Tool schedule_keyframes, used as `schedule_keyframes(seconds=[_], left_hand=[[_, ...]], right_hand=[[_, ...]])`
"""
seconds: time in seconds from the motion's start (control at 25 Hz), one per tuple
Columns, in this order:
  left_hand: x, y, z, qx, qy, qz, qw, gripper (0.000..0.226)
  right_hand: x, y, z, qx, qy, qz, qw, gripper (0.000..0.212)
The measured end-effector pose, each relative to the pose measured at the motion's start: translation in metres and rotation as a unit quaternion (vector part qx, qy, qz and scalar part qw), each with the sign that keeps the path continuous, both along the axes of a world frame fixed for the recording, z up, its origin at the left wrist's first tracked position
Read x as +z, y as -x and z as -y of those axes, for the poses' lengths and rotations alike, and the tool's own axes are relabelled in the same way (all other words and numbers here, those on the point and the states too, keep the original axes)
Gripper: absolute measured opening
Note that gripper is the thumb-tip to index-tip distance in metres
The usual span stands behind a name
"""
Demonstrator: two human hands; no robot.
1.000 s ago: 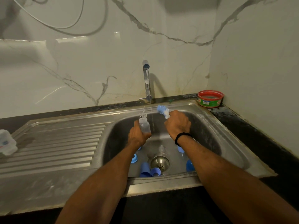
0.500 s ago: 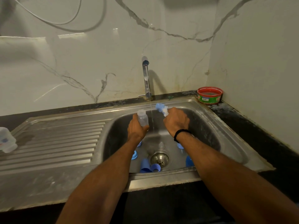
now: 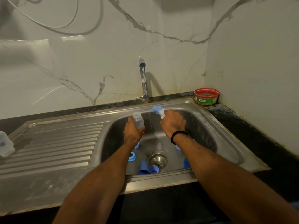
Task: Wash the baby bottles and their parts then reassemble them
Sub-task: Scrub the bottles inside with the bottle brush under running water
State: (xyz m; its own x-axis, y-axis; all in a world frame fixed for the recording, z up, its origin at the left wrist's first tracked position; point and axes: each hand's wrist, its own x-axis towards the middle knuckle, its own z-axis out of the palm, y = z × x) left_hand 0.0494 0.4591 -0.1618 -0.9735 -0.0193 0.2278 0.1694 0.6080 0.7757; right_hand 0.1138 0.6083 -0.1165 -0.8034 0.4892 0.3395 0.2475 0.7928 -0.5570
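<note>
Grips a small clear bottle point(image 3: 138, 120) in the left hand point(image 3: 133, 132), fingers curled round its lower half, mouth up, long axis near upright. Clutches a blue-and-white brush point(image 3: 158, 111) in the right hand point(image 3: 174, 125), fist closed on the handle, bristle head poking out toward the left and the far edge of the tabletop.

Holds both above the basin of the sink point(image 3: 213, 120), with a thin stream of water point(image 3: 150, 122) from the tap point(image 3: 143, 78) falling between them and, as far as can be told, wetting neither.

Puts the bottle's open mouth just left of the bristle head, at about the same height, near but apart. Looks like the scrubbing step, barely begun. Calls next for lining bristles and bottle axis up: either tipping the mouth rightward or swinging the brush over and down into it. Risks a slip on wet plastic.

Leaves a blue ring point(image 3: 132, 156) and blue caps point(image 3: 144, 167) lying round the drain strainer point(image 3: 158, 160), unwashed by the look of it. Shows a second bottle point(image 3: 5, 145) by the tabletop's left edge.
</note>
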Motion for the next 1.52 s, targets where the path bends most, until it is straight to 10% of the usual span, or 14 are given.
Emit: schedule_keyframes(seconds=[1.52], left_hand=[[-0.0011,0.0,-0.0053,-0.032,0.022,-0.013,0.999,0.068]], right_hand=[[0.0005,0.0,0.0004,0.018,-0.008,0.001,1.0,0.023]])
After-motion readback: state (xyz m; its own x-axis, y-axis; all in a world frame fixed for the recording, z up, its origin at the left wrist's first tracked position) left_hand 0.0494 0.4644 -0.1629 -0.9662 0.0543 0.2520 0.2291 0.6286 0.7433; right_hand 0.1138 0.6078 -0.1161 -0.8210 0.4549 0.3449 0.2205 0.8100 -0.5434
